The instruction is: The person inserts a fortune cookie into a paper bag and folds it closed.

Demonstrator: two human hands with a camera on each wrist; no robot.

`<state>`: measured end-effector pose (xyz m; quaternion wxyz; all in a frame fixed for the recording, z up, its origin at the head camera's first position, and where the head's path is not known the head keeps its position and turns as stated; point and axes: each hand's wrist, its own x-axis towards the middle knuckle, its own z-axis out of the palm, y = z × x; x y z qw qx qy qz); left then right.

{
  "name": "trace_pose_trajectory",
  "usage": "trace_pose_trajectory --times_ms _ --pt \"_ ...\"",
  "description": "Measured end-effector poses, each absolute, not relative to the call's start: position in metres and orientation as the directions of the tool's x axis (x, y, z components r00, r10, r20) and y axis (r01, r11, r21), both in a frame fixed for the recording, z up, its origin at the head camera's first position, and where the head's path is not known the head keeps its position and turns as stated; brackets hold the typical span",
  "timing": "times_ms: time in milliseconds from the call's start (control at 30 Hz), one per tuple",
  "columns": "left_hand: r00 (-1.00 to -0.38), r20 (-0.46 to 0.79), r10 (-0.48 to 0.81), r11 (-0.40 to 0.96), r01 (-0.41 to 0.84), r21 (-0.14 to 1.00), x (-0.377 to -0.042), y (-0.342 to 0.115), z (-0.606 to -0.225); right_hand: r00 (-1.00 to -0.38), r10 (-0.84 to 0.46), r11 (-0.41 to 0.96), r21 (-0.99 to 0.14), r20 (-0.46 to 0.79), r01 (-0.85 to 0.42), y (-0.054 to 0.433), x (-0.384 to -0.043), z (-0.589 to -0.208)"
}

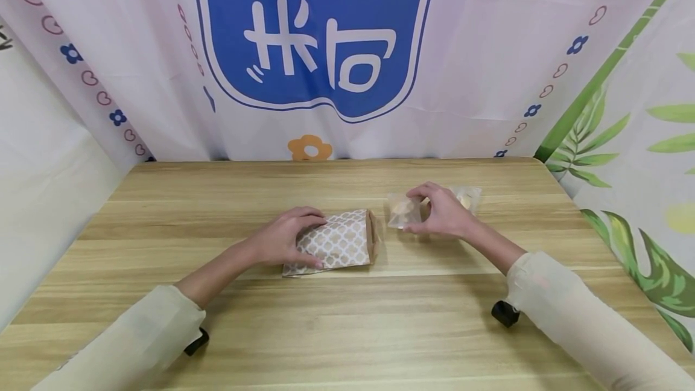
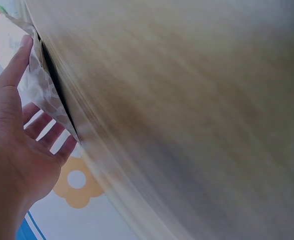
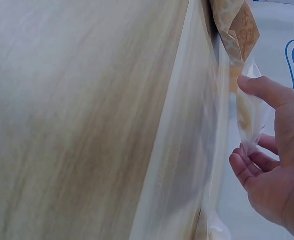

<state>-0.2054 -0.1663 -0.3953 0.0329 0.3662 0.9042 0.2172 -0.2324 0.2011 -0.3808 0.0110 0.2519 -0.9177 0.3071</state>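
Note:
A brown paper bag (image 1: 343,239) with a white lattice print lies on its side on the wooden table, its mouth facing right. My left hand (image 1: 282,239) grips it at the closed end, thumb on the near side and fingers across the far side; the left wrist view also shows the bag (image 2: 42,90) between thumb and fingers. Just right of the bag's mouth, my right hand (image 1: 442,215) holds a small clear packet (image 1: 400,211) with pale yellowish contents. In the right wrist view, thumb and fingertips pinch this packet (image 3: 247,117) at opposite edges.
Another clear packet (image 1: 470,198) lies behind the right hand, partly hidden by it. The table (image 1: 336,330) ends at the back against a printed curtain (image 1: 467,77) with a blue sign. Black wrist devices (image 1: 505,314) show under both sleeves.

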Motion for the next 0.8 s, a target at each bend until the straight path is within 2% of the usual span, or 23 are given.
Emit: trace_pose_trajectory --times_ms 267,800 --pt "-0.73 0.099 0.676 0.637 0.646 0.42 -0.206 -0.167 -0.396 -0.87 -0.459 0.638 -0.616 0.178 -0.463 0.198 -0.228 -0.379" --pt "-0.741 0.099 0.664 0.64 0.632 0.437 -0.205 -0.166 -0.396 -0.831 -0.516 0.569 -0.643 0.207 -0.513 0.19 -0.214 -0.373"
